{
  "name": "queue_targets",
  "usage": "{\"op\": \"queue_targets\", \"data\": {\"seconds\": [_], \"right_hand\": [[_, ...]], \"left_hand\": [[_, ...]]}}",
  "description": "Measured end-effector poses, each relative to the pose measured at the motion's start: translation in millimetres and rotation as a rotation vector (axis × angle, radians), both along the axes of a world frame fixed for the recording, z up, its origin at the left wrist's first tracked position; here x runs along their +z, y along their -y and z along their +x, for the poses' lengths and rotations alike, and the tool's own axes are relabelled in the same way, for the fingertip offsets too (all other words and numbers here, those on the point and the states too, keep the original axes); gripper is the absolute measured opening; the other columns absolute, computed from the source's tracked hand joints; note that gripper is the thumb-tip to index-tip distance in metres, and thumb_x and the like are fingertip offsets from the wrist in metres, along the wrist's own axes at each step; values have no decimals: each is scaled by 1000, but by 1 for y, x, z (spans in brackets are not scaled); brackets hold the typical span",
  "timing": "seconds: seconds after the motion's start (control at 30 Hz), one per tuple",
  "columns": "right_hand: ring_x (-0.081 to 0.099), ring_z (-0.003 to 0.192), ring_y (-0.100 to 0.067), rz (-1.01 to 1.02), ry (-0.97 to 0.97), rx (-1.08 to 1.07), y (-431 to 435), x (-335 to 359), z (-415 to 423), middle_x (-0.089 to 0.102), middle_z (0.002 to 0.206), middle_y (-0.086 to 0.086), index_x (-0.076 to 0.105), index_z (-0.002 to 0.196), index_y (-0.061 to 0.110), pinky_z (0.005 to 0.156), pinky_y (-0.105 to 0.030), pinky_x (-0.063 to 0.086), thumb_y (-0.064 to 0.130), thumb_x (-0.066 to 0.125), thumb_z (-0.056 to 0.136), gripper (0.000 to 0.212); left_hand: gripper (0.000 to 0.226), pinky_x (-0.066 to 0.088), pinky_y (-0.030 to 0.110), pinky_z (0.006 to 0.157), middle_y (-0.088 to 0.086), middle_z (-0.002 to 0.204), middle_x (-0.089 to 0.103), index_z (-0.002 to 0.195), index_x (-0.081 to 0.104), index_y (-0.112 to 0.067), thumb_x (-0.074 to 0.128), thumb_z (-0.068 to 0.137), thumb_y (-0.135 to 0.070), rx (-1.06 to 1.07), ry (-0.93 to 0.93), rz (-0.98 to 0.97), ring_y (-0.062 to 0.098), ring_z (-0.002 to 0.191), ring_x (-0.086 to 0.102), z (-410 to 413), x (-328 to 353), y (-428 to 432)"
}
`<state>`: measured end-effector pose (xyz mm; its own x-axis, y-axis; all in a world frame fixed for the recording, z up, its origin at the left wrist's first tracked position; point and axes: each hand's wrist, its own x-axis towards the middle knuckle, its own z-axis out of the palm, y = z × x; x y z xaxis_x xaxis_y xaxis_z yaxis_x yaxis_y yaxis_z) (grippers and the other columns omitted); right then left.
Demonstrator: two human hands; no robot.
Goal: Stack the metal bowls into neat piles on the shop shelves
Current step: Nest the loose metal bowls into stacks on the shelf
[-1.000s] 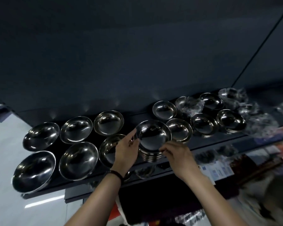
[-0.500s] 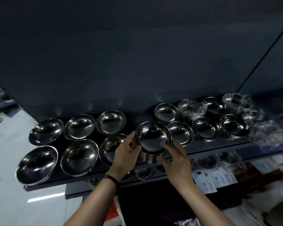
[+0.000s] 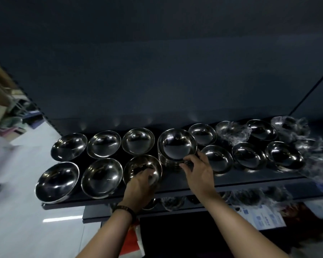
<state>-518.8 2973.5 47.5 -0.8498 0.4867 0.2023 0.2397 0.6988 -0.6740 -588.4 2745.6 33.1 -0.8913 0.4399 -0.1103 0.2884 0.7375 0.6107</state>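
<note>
Mid-frame on the shelf, the right hand holds the pile of metal bowls steady. The left hand grips a single bowl beside it. Lift it gently, then set it in flat.

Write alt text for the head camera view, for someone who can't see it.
A person's right hand holds a stack of metal bowls on a dark shelf, while the left hand grips a single bowl beside it. Around them, more bowls sit in two rows.
</note>
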Motion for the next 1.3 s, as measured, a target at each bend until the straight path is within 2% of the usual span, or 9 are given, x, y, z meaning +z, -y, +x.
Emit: {"op": "queue_targets", "data": {"seconds": [0.13, 0.33, 0.5, 0.6, 0.77, 0.93, 1.07, 1.2, 1.3], "right_hand": [[60, 118, -16, -5, 7, 6, 0, -3, -5, 54, 137, 1, 68, 106, 32, 96, -25, 50, 37, 81, 88, 22], [57, 129, -19, -20, 44, -18, 0, -6, -4, 47, 148, -2, 68, 112, 31, 100, -26, 47, 39, 77, 92, 24], [60, 120, -18, -22, 6, -11, 0, -8, -2, 50, 141, 4, 63, 117, 36, 95, -34, 55, 38, 76, 92, 28], [58, 125, -17, -97, -25, 0, -3, -4, 1, 55, 139, 4, 58, 135, 32, 98, -28, 48, 31, 77, 93, 46], [58, 133, -13, -263, -85, -28, -7, 2, 1, 62, 143, 7, 40, 153, 34, 109, -35, 49, 35, 78, 91, 72], [64, 118, -15, -282, -37, -22, -13, 13, 0, 67, 133, 6, 50, 145, 33, 90, -28, 46, 56, 71, 93, 60], [69, 113, -16, -277, -11, 13, -25, 15, -1, 72, 124, 6, 58, 138, 32, 88, -28, 51, 40, 69, 96, 44], [67, 115, -9, -350, 5, 20, -36, 18, 4, 74, 123, 9, 62, 140, 27, 85, -5, 43, 28, 67, 100, 40], [64, 111, -13, -415, 44, -14, -40, 23, 11, 72, 117, 8, 62, 134, 24, 86, -24, 42, 29, 63, 102, 33]], "left_hand": [[41, 59, 40, 82, -8, 109, 73, 119, 62, -37, 60, 83, -56, -48, -58, -119, 20, 100, 71, 8, 1, 7], [23, 50, 33, 73, -4, 101, 74, 105, 75, -29, 58, 96, -41, -153, -233, -187, 27, 94, 72, 11, -7, 5], [14, 50, 35, 60, -9, 91, 60, 104, 69, -31, 56, 101, -36, -76, -254, -64, 21, 79, 67, 20, 8, 14], [16, 51, 38, 60, -9, 85, 59, 99, 71, -29, 58, 99, -38, -10, -274, 34, 16, 73, 64, 26, 30, 17], [9, 49, 39, 62, -10, 81, 57, 92, 72, -27, 66, 99, -29, 38, -348, 143, 8, 68, 59, 15, 82, 12], [7, 51, 37, 67, -11, 84, 56, 98, 73, -30, 67, 99, -27, -120, -422, 191, 8, 78, 60, -2, 129, -13], [25, 54, 33, 72, -15, 95, 59, 120, 76, -35, 65, 99, -29, -222, -455, 153, 13, 92, 64, -18, 133, -50], [24, 56, 38, 83, -8, 104, 64, 120, 77, -32, 65, 99, -28, -310, -454, 50, 18, 102, 65, -25, 123, -81], [20, 55, 38, 85, -7, 105, 63, 116, 76, -31, 65, 99, -28, -328, -398, -13, 19, 103, 65, -24, 112, -93]]}}
